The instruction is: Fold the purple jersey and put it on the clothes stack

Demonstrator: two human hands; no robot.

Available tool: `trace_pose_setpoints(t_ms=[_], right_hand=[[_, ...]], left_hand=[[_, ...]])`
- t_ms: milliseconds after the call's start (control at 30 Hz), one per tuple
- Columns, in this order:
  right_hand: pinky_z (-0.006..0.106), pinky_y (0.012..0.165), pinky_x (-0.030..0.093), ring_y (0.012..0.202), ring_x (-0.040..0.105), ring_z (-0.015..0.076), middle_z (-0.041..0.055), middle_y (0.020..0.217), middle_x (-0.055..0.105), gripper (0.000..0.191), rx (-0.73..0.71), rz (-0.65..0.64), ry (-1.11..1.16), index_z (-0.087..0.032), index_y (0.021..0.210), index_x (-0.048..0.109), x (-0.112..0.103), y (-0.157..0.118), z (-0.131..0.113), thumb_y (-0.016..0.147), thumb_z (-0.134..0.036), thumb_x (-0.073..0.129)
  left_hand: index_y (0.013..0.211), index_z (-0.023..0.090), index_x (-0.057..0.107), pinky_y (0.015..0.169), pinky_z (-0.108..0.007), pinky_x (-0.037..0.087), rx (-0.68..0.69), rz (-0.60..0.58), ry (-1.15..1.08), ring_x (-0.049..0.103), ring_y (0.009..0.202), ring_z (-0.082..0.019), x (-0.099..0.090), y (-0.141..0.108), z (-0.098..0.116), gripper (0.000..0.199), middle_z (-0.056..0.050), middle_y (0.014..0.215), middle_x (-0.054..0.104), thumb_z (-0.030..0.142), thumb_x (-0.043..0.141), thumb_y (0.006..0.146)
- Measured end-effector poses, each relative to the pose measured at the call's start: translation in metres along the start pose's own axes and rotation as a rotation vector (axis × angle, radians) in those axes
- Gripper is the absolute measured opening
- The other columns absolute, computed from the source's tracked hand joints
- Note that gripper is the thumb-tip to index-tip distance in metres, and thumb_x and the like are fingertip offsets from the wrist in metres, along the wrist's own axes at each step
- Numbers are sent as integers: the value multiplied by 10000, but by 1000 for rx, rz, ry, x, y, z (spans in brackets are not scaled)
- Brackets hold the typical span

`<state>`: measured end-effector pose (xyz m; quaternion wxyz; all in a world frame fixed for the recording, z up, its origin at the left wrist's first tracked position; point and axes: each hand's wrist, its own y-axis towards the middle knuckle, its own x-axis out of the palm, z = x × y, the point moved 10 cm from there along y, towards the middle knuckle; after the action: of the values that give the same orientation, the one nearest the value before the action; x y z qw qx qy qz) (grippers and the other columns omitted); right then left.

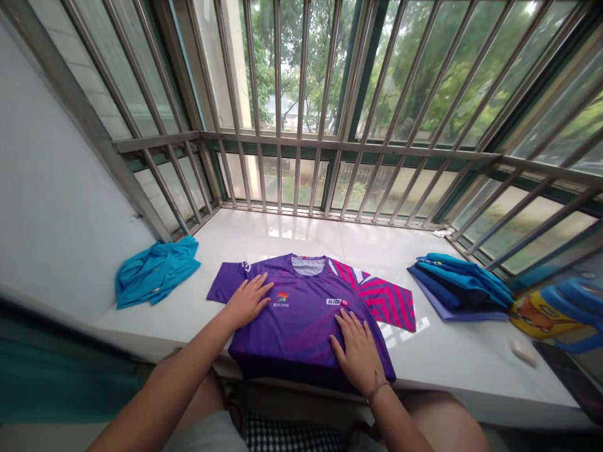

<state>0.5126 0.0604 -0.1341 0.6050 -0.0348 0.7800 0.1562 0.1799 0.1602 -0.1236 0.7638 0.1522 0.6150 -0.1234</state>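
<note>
Left hand [247, 301] is flat on the purple jersey [296, 342], palm down, fingers spread, on the upper body just below the plain purple sleeve [226, 282]; right hand [355, 351] is flat too, lower down and near the jersey's right edge, fingers fanned, a thin band [378, 391] on that wrist; hands are well apart, neither clamped or pinching, both just pressing on the cloth; jersey lies face up on the white tiled window sill [452, 358], collar [307, 265] pointing away from you, hem at the sill's near edge, right in front of you; fabric looks thin, smooth synthetic with a slight sheen, printed in a purple gradient; small orange-and-green logo [282, 298] sits just above your left fingertips, a white badge [336, 302] just above your right fingers; pink chevron sleeve [389, 301] is spread flat to the right, beyond your right hand; crumpled turquoise shirt [155, 271] lies in loose folds on the sill to your left, near the wall; stack of folded blue garments [456, 289] sits on the right, well apart from the jersey; past it is a yellow printed cloth [537, 317]; steel window bars [301, 75] run along the far side of the sill.
</note>
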Motion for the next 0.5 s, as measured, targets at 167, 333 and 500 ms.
trace_pose_setpoints(t_ms=[167,333,500], right_hand=[[608,1287,298,1571,432,345,86,1688,490,546,2,-4,-7,-249,1553,596,1,0,0,1086,-506,479],[599,1293,272,1571,428,335,81,1694,483,552,-1,5,-27,-257,1560,589,4,0,1,1087,-518,477],[576,1300,260,1575,417,323,78,1704,471,558,-1,6,-48,-262,1568,588,5,0,2,1093,-526,462]], left_hand=[[1665,166,450,1243,-704,311,-666,44,75,336,1607,-429,-13,-47,-119,689,-221,1743,360,539,321,1100],[1556,26,548,1208,-733,348,-837,80,185,378,1566,-465,-49,-59,-159,652,-293,1701,397,409,299,1090],[1692,136,389,1288,-584,329,-528,-85,182,296,1642,-340,-24,-26,-107,657,-161,1787,288,414,283,1107]])
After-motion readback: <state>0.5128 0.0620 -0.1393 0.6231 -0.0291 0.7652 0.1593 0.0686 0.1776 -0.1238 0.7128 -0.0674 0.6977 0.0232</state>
